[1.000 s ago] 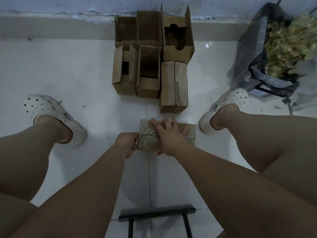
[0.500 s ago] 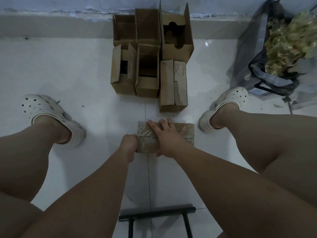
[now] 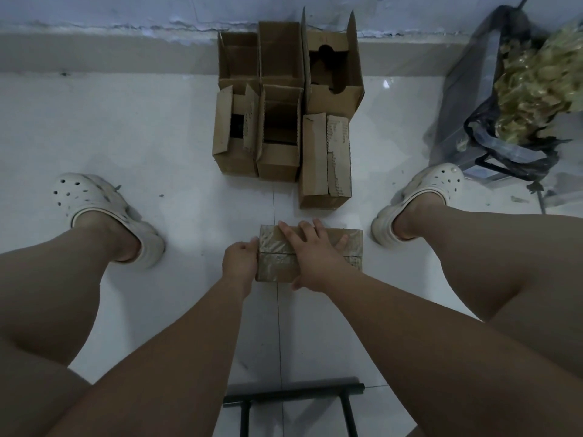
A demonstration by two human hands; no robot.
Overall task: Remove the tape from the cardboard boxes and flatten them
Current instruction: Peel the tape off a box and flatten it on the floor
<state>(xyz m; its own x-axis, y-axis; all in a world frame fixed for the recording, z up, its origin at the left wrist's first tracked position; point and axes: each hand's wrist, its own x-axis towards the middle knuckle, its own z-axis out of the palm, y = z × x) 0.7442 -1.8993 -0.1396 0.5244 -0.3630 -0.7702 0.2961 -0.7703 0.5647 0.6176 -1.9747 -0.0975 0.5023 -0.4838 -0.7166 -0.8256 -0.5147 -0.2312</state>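
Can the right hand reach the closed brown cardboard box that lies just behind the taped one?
Probably yes. The right hand lies flat on the taped brown cardboard box, and only bare white floor separates it from the closed brown cardboard box.

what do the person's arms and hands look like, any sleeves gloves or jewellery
No sleeves are in view above either wrist. The left hand and right hand wear no gloves, and no rings, watch or bracelets show.

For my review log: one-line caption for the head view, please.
The right hand presses flat on a taped cardboard box while the left hand grips its left end; opened boxes stand beyond.
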